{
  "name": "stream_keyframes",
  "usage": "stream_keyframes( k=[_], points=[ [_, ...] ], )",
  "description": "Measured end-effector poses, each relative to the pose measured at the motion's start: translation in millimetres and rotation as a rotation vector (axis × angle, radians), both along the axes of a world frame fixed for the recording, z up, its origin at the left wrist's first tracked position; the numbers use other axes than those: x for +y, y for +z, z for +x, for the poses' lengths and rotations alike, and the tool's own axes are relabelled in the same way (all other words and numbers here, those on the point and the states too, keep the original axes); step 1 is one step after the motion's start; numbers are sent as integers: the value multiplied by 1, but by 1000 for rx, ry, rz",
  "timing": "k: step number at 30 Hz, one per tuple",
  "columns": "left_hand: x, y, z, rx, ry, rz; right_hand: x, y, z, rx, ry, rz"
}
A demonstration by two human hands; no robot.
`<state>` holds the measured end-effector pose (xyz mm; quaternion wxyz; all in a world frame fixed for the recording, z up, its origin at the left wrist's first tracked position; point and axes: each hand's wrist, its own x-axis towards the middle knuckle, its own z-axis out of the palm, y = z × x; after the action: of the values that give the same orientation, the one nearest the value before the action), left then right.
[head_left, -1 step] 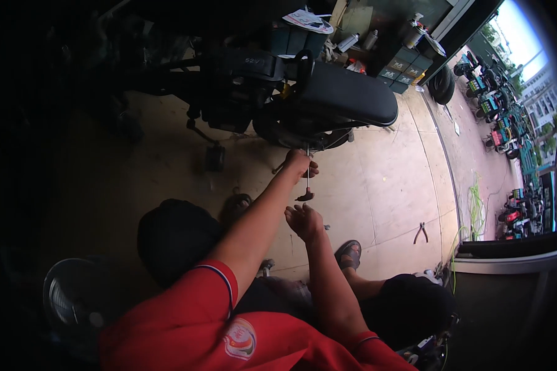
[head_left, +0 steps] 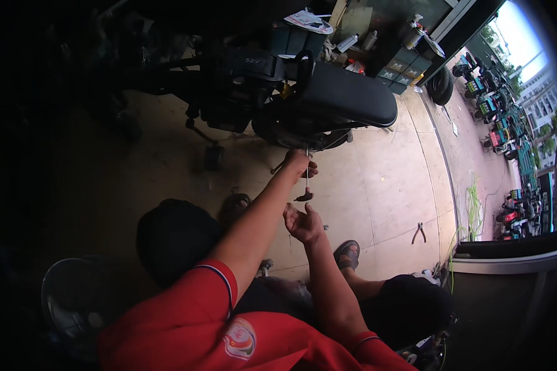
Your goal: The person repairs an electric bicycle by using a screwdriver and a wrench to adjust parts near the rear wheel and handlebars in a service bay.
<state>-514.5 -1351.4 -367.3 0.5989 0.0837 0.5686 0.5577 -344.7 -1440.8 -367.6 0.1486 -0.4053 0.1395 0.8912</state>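
A T-handle wrench [head_left: 307, 180] with a thin metal shaft and dark reddish grip runs from the rear wheel area of a black electric bike [head_left: 254, 93] toward me. Around its shaft, near the bike end, my left hand [head_left: 298, 163] is closed, some fingers showing right of the shaft. Just below the grip is my right hand [head_left: 304, 224], palm turned up and fingers apart, with nothing in it. What the tool's tip meets is hidden in the dark beside the wheel. Over that wheel sits the long black seat [head_left: 349, 93].
Pliers [head_left: 419, 233] lie on the tiled floor at right. A pedal [head_left: 215, 157] juts from the bike. Boxes [head_left: 402, 68], bottles and a loose tyre [head_left: 440, 85] stand at the back. A green hose [head_left: 474, 213] lies by the doorway, with parked bikes [head_left: 492, 111] outside.
My right hand has rolled over under the wrench's grip, its palm and fingers now opened upward. The left hand stays on the shaft.
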Motion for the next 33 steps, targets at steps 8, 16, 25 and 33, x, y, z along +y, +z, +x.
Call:
stream_keyframes(
  k=[8,16,25,33],
  points=[
    [-3,1,-1,-40,-36,70,-10,-4,-30,-465,-200,885],
    [-8,3,-6,23,-62,30,-19,6,4,-219,55,452],
    [-9,8,-4,-52,-99,34,-24,4,-36,-497,-130,969],
    [-2,4,-4,-140,-99,58,-10,-4,2,-25,222,526]
  ],
)
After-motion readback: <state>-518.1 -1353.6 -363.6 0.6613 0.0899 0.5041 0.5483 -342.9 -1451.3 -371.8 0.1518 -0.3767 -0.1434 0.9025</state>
